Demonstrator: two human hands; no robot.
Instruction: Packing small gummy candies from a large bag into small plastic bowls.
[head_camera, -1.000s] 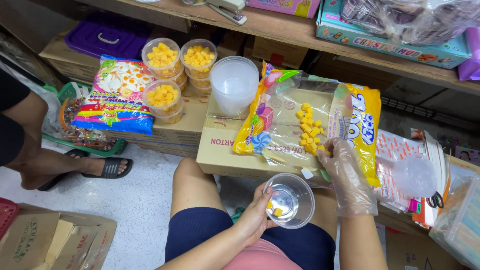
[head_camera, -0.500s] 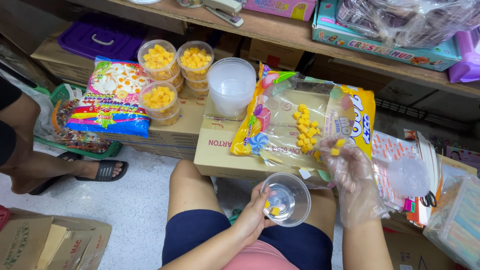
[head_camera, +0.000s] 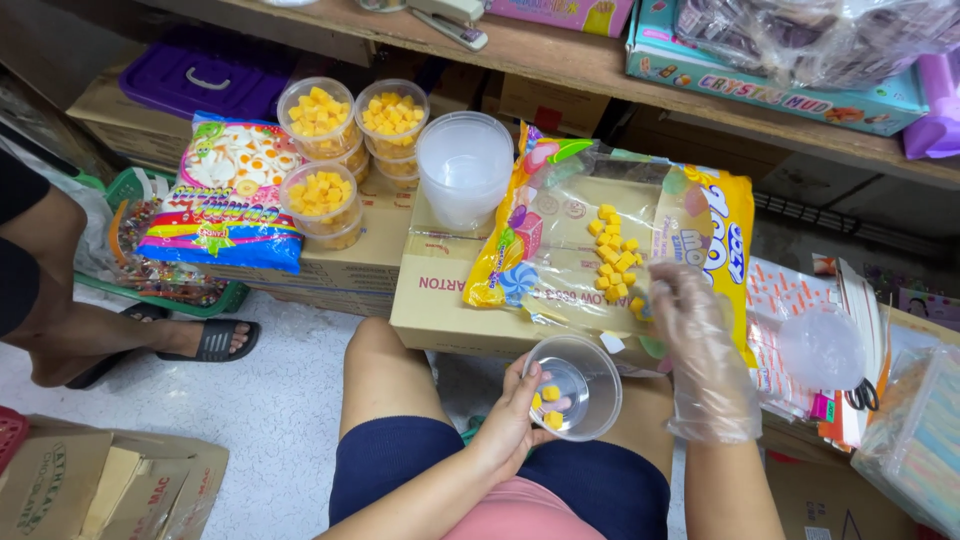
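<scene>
Right hand (head_camera: 700, 345): we see it, in its clear plastic glove, back at the lower edge of the open candy bag (head_camera: 610, 250), fingertips among the loose yellow cubes (head_camera: 612, 255); half a second ago it was just above the small clear cup (head_camera: 575, 388).
Small clear cup: it now holds about three yellow cubes; one second ago we count fewer.
Left hand (head_camera: 515, 415): it tilts the small clear cup slightly further toward the candy bag.

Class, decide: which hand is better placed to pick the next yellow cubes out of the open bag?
Probably the right hand: gloved, it rests at the open bag beside the yellow cubes. The left hand is occupied, holding the clear cup.
</scene>
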